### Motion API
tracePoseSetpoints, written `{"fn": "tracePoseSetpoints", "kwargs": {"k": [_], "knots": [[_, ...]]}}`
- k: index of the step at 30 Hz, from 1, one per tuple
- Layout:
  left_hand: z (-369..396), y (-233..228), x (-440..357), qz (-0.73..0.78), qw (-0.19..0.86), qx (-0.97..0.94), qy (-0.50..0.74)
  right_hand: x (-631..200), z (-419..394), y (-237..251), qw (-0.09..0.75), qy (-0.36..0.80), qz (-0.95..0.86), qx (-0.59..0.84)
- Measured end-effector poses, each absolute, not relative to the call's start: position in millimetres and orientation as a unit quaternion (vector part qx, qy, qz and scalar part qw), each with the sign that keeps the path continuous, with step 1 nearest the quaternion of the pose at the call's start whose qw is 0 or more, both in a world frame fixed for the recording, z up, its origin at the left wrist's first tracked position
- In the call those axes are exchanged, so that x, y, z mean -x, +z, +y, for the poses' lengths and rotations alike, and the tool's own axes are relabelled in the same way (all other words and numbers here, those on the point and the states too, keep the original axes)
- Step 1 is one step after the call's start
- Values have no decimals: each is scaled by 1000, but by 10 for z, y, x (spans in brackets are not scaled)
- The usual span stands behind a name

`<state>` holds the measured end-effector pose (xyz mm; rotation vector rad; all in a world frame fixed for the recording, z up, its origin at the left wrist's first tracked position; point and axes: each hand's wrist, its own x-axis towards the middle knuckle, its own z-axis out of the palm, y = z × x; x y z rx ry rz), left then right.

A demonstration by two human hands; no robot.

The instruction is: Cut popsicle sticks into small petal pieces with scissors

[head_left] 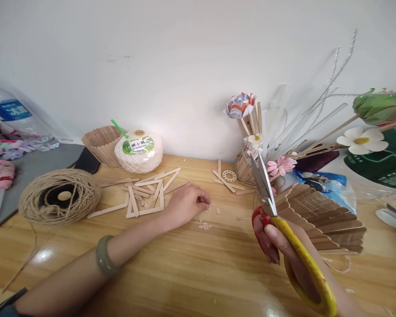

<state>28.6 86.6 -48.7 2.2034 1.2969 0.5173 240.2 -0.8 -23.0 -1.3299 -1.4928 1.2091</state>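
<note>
One fat roll of string (pixel 57 178) sits on the wooden table (pixel 171 281), to the left of the white coconut (pixel 139 152). Its loose end trails on the near side, so an arm could catch it and drag it along. Right beside the coconut, on its left, stands a wavy wooden cup (pixel 100 143). The coconut looks round and heavy, and I think a hard bump could make it roll into the cup.

On the near side of the coconut lies a messy heap of flat sticks (pixel 145 212). The left arm leans over the table close to them, and a careless elbow could scatter them.

The left hand (pixel 186 204) is to the right of the coconut and nearer the person. Its fingers are curled down by the tiny wood bits (pixel 205 226). I can't tell if it pinches one. The bits look light, so a sleeve or a puff could lose them.

Farther right of the coconut is a little flower pot (pixel 246 169). In front of it the scissors (pixel 269 207) point up, their blades a little apart. The right hand (pixel 284 244) holds them by the handles. If they swing over, they could nip the left fingers or snip a paper flower. Farthest right of the coconut, a wooden stick fan (pixel 320 220) could get knocked by that arm.
</note>
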Motion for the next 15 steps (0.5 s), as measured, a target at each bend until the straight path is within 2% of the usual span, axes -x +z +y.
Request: {"fn": "tracePoseSetpoints", "kwargs": {"k": [15], "knots": [[814,-398,-478,464,247,-837,155,-2403,-13,-214,375,469,-608,520]]}}
